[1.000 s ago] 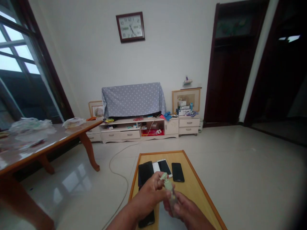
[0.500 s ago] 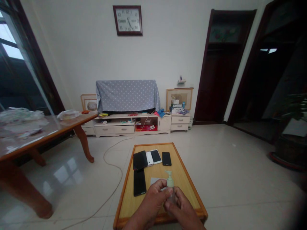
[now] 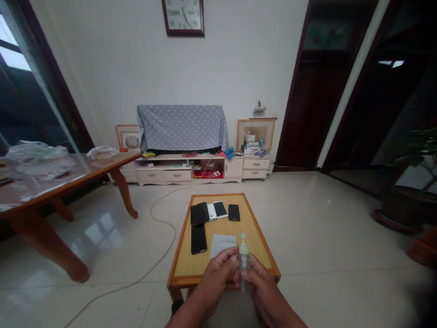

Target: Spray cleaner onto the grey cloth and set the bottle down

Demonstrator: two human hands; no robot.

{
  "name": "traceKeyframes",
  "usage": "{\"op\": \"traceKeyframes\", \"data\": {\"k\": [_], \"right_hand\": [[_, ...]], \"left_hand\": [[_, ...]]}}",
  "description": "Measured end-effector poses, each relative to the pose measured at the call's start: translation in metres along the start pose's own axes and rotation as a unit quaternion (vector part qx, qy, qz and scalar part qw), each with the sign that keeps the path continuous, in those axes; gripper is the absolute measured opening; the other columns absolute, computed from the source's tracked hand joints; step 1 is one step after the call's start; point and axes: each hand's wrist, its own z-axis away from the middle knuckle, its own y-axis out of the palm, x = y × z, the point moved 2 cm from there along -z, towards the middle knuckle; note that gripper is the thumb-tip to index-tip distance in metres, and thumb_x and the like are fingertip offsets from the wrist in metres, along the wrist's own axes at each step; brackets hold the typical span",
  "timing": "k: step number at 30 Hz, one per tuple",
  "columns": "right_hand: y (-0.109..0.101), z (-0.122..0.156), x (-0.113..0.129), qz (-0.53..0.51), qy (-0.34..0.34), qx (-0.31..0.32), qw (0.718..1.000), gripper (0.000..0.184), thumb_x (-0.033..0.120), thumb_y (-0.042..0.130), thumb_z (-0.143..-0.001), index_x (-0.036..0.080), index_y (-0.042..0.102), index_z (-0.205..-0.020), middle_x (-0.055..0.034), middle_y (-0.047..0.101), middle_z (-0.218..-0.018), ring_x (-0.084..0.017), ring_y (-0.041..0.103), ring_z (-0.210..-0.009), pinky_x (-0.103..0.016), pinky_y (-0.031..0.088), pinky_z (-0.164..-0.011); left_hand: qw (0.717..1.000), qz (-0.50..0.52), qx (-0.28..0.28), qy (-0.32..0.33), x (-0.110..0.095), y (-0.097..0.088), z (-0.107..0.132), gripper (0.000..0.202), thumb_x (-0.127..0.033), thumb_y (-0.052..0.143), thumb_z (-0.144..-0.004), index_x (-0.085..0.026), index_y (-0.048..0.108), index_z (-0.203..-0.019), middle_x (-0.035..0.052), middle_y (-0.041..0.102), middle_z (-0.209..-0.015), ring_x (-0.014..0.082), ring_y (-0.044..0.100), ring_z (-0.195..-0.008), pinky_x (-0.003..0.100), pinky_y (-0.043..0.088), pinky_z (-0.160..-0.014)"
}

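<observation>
My left hand (image 3: 216,278) and my right hand (image 3: 259,287) hold a small clear pump bottle (image 3: 244,266) upright between them, just past the near edge of a low wooden table (image 3: 182,257). The bottle has a pale green pump head. Its lower part sits against my fingers and hangs below the table edge in view. A white paper sheet (image 3: 221,245) lies close beyond my hands. Farther along the table are a black phone (image 3: 199,238), a dark phone in a case (image 3: 200,214), a white phone (image 3: 219,209) and a black phone (image 3: 234,212).
A long wooden table (image 3: 68,175) with plastic bags (image 3: 37,155) stands at the left. A white cable (image 3: 160,223) runs across the tiled floor. A low cabinet (image 3: 177,175) sits against the far wall, and a potted plant (image 3: 406,191) stands at the right.
The bottle has gone from tilted to upright, and my hands have drawn back toward the table's near edge. The view has swung, showing more of the table and floor.
</observation>
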Motion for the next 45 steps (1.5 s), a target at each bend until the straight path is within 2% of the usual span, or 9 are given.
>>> {"op": "traceKeyframes", "data": {"k": [4,8,10,13,17,21,26,35,45], "right_hand": [[-0.009,0.004,0.001,-0.007,0.003,-0.053,0.999,0.032,0.038,0.064,-0.084,0.020,0.060,-0.110,-0.0028,0.066,-0.084,-0.018,0.059,-0.074,-0.030,0.042,-0.072],[-0.022,0.004,0.002,0.069,0.015,-0.107,0.992,0.042,0.054,0.052,-0.093,0.020,0.058,-0.118,0.0002,0.062,-0.067,-0.015,0.053,-0.059,-0.029,0.039,-0.061],[-0.028,0.002,0.001,0.076,0.021,-0.111,0.991,0.042,0.055,0.057,-0.091,0.021,0.059,-0.116,-0.0018,0.065,-0.074,-0.017,0.056,-0.063,-0.029,0.040,-0.062],[-0.035,-0.005,-0.003,0.043,0.021,-0.097,0.994,0.035,0.050,0.067,-0.085,0.023,0.062,-0.106,-0.0051,0.069,-0.093,-0.020,0.061,-0.077,-0.031,0.044,-0.068],[-0.042,-0.018,-0.003,0.045,0.011,-0.086,0.995,0.030,0.046,0.071,-0.083,0.024,0.063,-0.102,-0.0024,0.067,-0.087,-0.018,0.061,-0.077,-0.029,0.045,-0.067],[-0.049,-0.035,0.004,0.039,0.019,-0.118,0.992,0.048,0.065,0.054,-0.089,0.022,0.064,-0.109,-0.0027,0.065,-0.074,-0.018,0.058,-0.063,-0.028,0.041,-0.056],[-0.057,-0.061,0.011,-0.001,0.045,-0.120,0.992,0.061,0.074,0.042,-0.089,0.020,0.067,-0.084,-0.0043,0.065,-0.069,-0.019,0.059,-0.061,-0.032,0.045,-0.062],[-0.059,-0.103,0.007,-0.011,0.066,-0.088,0.994,0.065,0.074,0.036,-0.092,0.019,0.065,-0.073,-0.0037,0.062,-0.062,-0.017,0.056,-0.054,-0.030,0.043,-0.058],[-0.050,-0.171,-0.010,-0.008,0.094,-0.041,0.995,0.066,0.076,0.040,-0.089,0.018,0.065,-0.070,-0.0030,0.061,-0.058,-0.015,0.055,-0.049,-0.029,0.044,-0.054]], "left_hand": [[0.974,-0.198,-0.095,0.059,0.031,-0.022,0.005,0.037,-0.048,0.044,-0.094,-0.020,0.063,-0.108,0.0070,0.067,-0.109,0.0198,0.060,-0.104,0.031,0.045,-0.092],[0.936,-0.298,-0.184,0.046,0.066,-0.058,-0.001,0.035,-0.046,0.041,-0.093,-0.019,0.061,-0.102,0.0084,0.067,-0.101,0.0219,0.061,-0.097,0.034,0.046,-0.088],[0.910,-0.356,-0.209,0.043,0.077,-0.072,-0.010,0.032,-0.043,0.043,-0.092,-0.018,0.062,-0.101,0.0098,0.066,-0.104,0.0234,0.059,-0.101,0.036,0.043,-0.093],[0.869,-0.440,-0.224,0.034,0.084,-0.084,-0.029,0.031,-0.036,0.044,-0.090,-0.017,0.063,-0.106,0.0121,0.064,-0.110,0.0249,0.056,-0.108,0.037,0.039,-0.099],[0.821,-0.525,-0.225,-0.001,0.088,-0.091,-0.060,0.036,-0.029,0.047,-0.089,-0.015,0.059,-0.120,0.0135,0.062,-0.119,0.0257,0.054,-0.115,0.037,0.038,-0.102],[0.780,-0.579,-0.230,-0.053,0.089,-0.097,-0.093,0.038,-0.027,0.051,-0.090,-0.014,0.054,-0.126,0.0132,0.060,-0.124,0.0246,0.056,-0.114,0.041,0.043,-0.099],[0.743,-0.622,-0.223,-0.104,0.089,-0.106,-0.128,0.032,-0.035,0.058,-0.090,-0.016,0.058,-0.117,0.0084,0.061,-0.119,0.0218,0.060,-0.104,0.045,0.051,-0.091],[0.745,-0.612,-0.237,-0.120,0.085,-0.121,-0.155,0.025,-0.038,0.056,-0.092,-0.016,0.063,-0.102,0.0061,0.065,-0.109,0.0195,0.062,-0.099,0.042,0.052,-0.087],[0.774,-0.511,-0.339,-0.159,0.075,-0.164,-0.177,0.035,-0.040,0.046,-0.094,-0.020,0.055,-0.121,0.0054,0.070,-0.100,0.0220,0.066,-0.091,0.047,0.047,-0.089]]}}
